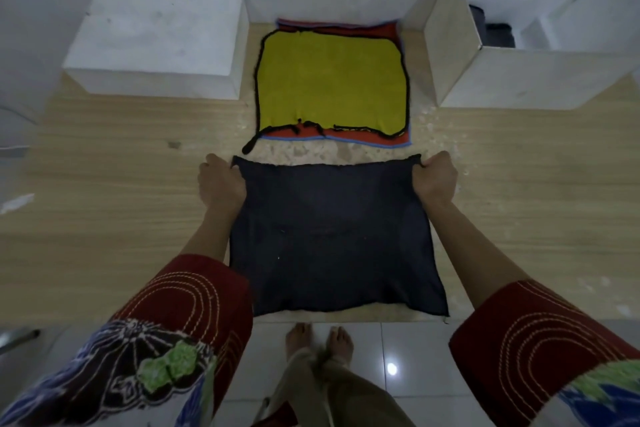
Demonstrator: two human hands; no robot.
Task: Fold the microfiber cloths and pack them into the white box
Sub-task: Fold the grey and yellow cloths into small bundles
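Observation:
A dark navy microfiber cloth point(332, 239) lies spread flat at the table's near edge. My left hand point(220, 182) pinches its far left corner. My right hand point(435, 178) pinches its far right corner. Beyond it lies a stack of flat cloths with a yellow black-edged cloth point(332, 83) on top and a red cloth point(363, 138) and a blue-edged one beneath. An open white box point(457, 55) stands at the right, with something dark point(491, 29) inside it.
A closed white box or lid point(159, 45) sits on the left of the wooden table point(104, 201). A white wall runs behind. My bare feet stand on the tiled floor point(398, 357) below the table's near edge.

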